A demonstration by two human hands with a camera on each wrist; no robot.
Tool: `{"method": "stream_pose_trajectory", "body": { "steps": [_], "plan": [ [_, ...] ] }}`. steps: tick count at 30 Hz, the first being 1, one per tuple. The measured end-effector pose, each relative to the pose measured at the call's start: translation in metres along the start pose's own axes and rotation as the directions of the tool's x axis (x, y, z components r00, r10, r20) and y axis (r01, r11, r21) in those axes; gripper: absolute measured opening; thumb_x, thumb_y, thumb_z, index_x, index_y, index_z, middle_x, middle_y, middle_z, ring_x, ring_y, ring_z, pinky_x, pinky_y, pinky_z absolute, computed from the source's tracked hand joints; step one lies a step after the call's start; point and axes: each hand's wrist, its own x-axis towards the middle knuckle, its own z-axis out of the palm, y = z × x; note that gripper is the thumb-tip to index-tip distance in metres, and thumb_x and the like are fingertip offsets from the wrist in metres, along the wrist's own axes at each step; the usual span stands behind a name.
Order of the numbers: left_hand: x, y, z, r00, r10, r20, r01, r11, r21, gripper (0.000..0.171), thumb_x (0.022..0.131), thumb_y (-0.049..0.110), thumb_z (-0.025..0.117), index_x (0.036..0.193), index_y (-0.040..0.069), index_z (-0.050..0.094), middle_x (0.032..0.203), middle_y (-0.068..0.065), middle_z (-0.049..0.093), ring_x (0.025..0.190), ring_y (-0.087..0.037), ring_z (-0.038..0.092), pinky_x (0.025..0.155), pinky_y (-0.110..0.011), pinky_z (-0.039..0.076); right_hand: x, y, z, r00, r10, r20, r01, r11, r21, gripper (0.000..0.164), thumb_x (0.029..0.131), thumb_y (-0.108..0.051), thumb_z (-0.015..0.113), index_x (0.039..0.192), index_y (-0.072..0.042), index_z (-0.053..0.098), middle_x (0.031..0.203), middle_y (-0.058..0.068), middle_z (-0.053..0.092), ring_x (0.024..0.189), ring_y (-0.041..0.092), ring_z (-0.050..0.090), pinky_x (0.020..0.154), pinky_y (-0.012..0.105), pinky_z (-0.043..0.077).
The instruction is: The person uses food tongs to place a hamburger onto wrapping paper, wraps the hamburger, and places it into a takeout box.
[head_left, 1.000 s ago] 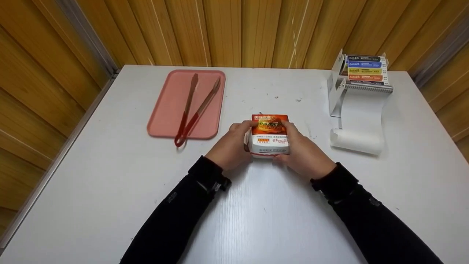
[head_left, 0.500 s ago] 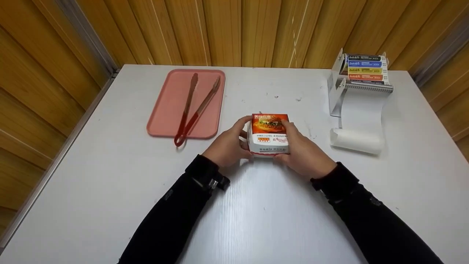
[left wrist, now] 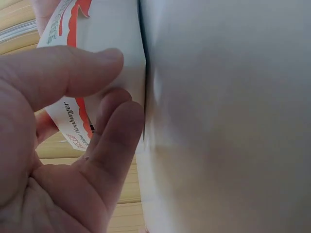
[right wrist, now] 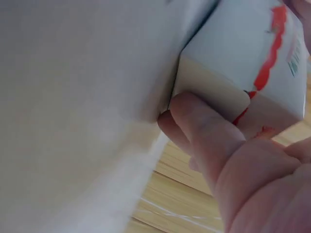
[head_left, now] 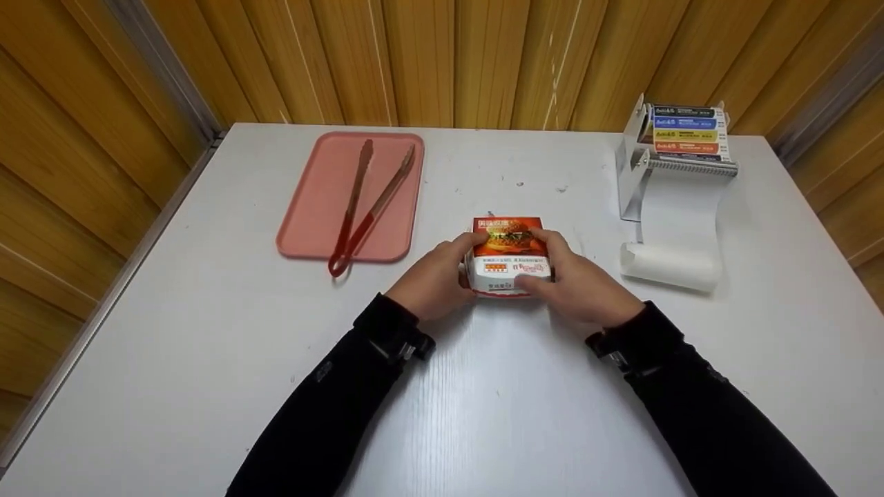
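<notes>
A burger box [head_left: 510, 265], red with a hamburger picture on top and white in front, sits closed on the white table. My left hand [head_left: 434, 279] grips its left side, index finger over the top edge and thumb by the lower front corner. On the right side, my right hand [head_left: 585, 288] holds the box, thumb across the white front and index finger on the top. In the left wrist view the thumb lies against the white box wall [left wrist: 109, 29]. The right wrist view shows fingertips at a side flap [right wrist: 209, 85] near the table.
Red-handled tongs [head_left: 356, 231] lie spread on a pink tray [head_left: 314, 200] at the back left, their joined end past its front rim. A label dispenser [head_left: 632, 172] with a hanging paper roll [head_left: 670, 266] stands at the back right. A wood-patterned wall [head_left: 483, 62] rises behind the table.
My left index finger has come from the box's back left corner onto its top. The right thumb has risen from the lower front edge to the white front. The box stays nearly in place.
</notes>
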Motion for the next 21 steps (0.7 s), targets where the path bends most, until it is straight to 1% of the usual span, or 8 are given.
{"method": "stream_pose_trajectory", "body": {
  "steps": [2,4,6,9,11,13,18,21],
  "plan": [
    [0.000,0.000,0.000,1.000,-0.007,0.014,0.008,1.000,-0.013,0.096,0.083,0.011,0.088,0.162,0.029,0.037,0.147,-0.011,0.056,0.118,-0.021,0.056,0.099,-0.036,0.052,0.000,0.002,-0.003,1.000,0.018,-0.008,-0.017,0.998,0.062,0.076,0.103,-0.048,0.064,0.164,-0.024,0.025,0.169,0.020,0.035,0.153,0.041,0.039,0.124,0.062,0.031],
    [0.000,0.000,-0.001,0.999,-0.027,0.028,0.028,0.999,-0.035,0.098,0.082,0.021,0.092,0.162,0.031,0.036,0.150,-0.011,0.054,0.123,-0.021,0.057,0.105,-0.039,0.051,0.001,0.003,-0.006,0.999,0.037,-0.013,-0.035,0.990,0.137,0.070,0.104,-0.047,0.063,0.162,-0.024,0.030,0.172,0.019,0.029,0.156,0.043,0.033,0.126,0.064,0.028],
    [0.000,0.001,-0.002,0.998,-0.048,0.034,0.050,0.997,-0.067,0.095,0.084,0.035,0.090,0.162,0.032,0.036,0.152,-0.011,0.053,0.129,-0.021,0.056,0.110,-0.042,0.050,0.001,0.003,-0.007,0.998,0.059,-0.018,-0.054,0.980,0.190,0.072,0.102,-0.047,0.066,0.161,-0.024,0.031,0.169,0.022,0.033,0.153,0.045,0.038,0.122,0.061,0.036],
    [-0.001,0.002,-0.001,0.997,-0.072,0.032,0.075,0.990,-0.121,0.085,0.089,0.049,0.083,0.160,0.033,0.039,0.151,-0.010,0.054,0.133,-0.024,0.058,0.111,-0.044,0.050,0.001,0.001,-0.009,0.995,0.101,-0.014,-0.096,0.970,0.226,0.076,0.101,-0.048,0.068,0.161,-0.023,0.029,0.159,0.024,0.043,0.139,0.042,0.055,0.105,0.048,0.053],
    [0.000,0.002,-0.001,0.998,-0.065,0.025,0.068,0.986,-0.152,0.078,0.093,0.050,0.078,0.159,0.031,0.041,0.150,-0.010,0.055,0.135,-0.025,0.059,0.111,-0.044,0.050,0.001,0.000,-0.010,0.991,0.130,-0.019,-0.123,0.968,0.220,0.076,0.100,-0.050,0.067,0.162,-0.024,0.029,0.151,0.023,0.049,0.127,0.038,0.061,0.092,0.038,0.055],
    [0.000,0.002,0.000,0.998,-0.055,0.019,0.058,0.984,-0.169,0.075,0.095,0.048,0.077,0.159,0.029,0.042,0.148,-0.010,0.058,0.133,-0.025,0.061,0.110,-0.043,0.052,0.001,0.000,-0.011,0.987,0.157,-0.025,-0.147,0.964,0.221,0.080,0.100,-0.053,0.066,0.163,-0.021,0.028,0.146,0.024,0.053,0.120,0.035,0.063,0.086,0.033,0.054],
    [-0.001,0.002,-0.001,0.998,-0.054,0.017,0.056,0.984,-0.169,0.073,0.094,0.046,0.078,0.157,0.032,0.043,0.136,-0.008,0.065,0.121,-0.021,0.065,0.104,-0.042,0.053,0.001,0.000,-0.012,0.981,0.190,-0.048,-0.171,0.950,0.262,0.094,0.097,-0.052,0.072,0.163,-0.002,0.028,0.136,0.026,0.058,0.109,0.028,0.063,0.083,0.028,0.053],
    [-0.001,0.001,-0.002,0.998,-0.051,0.022,0.053,0.986,-0.158,0.074,0.094,0.046,0.078,0.158,0.032,0.042,0.134,-0.007,0.065,0.117,-0.021,0.064,0.102,-0.042,0.053,0.002,0.001,-0.012,0.980,0.192,-0.043,-0.170,0.936,0.309,0.093,0.096,-0.047,0.075,0.160,0.003,0.031,0.130,0.024,0.061,0.102,0.023,0.065,0.081,0.027,0.056]
  ]
}}
